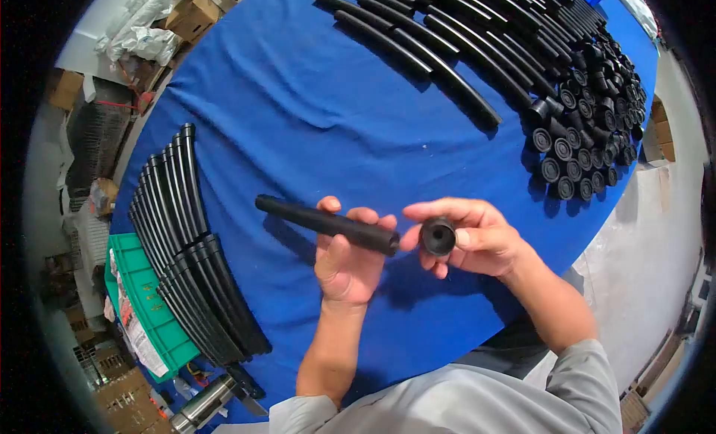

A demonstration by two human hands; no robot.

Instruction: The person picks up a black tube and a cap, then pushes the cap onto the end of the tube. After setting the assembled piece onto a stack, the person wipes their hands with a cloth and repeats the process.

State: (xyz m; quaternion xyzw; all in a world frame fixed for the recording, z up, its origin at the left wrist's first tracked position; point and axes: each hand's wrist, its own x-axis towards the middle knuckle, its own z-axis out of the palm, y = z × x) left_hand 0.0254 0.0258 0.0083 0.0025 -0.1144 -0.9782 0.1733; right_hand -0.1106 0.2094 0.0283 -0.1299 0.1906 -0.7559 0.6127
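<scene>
My left hand (349, 264) is closed around a black tube (317, 221), which lies across the palm and fingers and points toward the upper left. Its near end faces my right hand (477, 236). Between thumb and fingers, my right hand grips a round black cap (438, 237) with its hollow opening turned toward me. The cap and the tube's end are close together but apart. Both hands are held above the blue cloth (298, 136).
Loose black tubes (447, 76) and a heap of black caps (574, 147) lie at the upper right. Rows of capped tubes (205, 285) are stacked at left beside a green tray (153, 303). A metal cylinder (203, 404) stands at the lower left edge.
</scene>
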